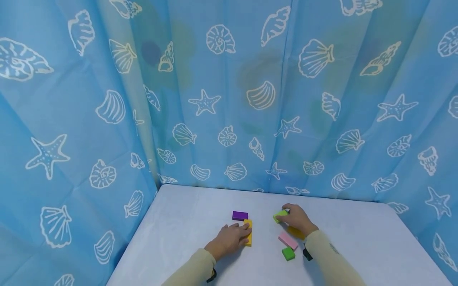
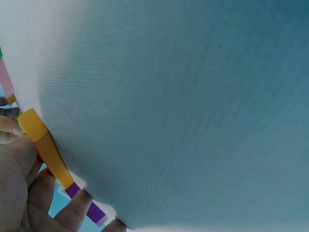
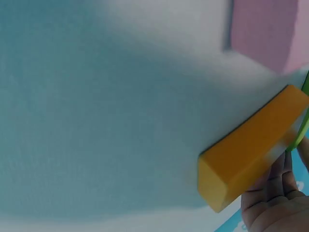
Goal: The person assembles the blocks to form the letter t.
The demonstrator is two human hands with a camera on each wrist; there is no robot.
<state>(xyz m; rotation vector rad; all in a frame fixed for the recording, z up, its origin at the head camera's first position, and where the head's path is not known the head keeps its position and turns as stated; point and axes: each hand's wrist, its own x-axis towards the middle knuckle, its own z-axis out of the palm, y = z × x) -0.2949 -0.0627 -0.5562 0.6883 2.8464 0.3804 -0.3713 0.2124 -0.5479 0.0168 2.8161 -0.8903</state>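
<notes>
My left hand [image 1: 230,238] grips a long yellow block [image 1: 248,239] lying on the white table, with thumb and index finger at it and the other fingers spread beside it. A purple block [image 1: 240,215] touches the yellow block's far end; in the left wrist view this purple block [image 2: 96,213] is partly behind a finger. My right hand [image 1: 297,219] pinches a light green block [image 1: 280,216] between thumb and fingers. Under that hand lies an orange-yellow block [image 1: 295,232], partly hidden in the head view but large in the right wrist view as an orange block [image 3: 251,142].
A pink block [image 1: 288,240] lies near my right wrist, with a small green block [image 1: 288,253] at its near end. Blue curtains [image 1: 229,99] with white shells stand behind the white table [image 1: 193,206] and along its left side.
</notes>
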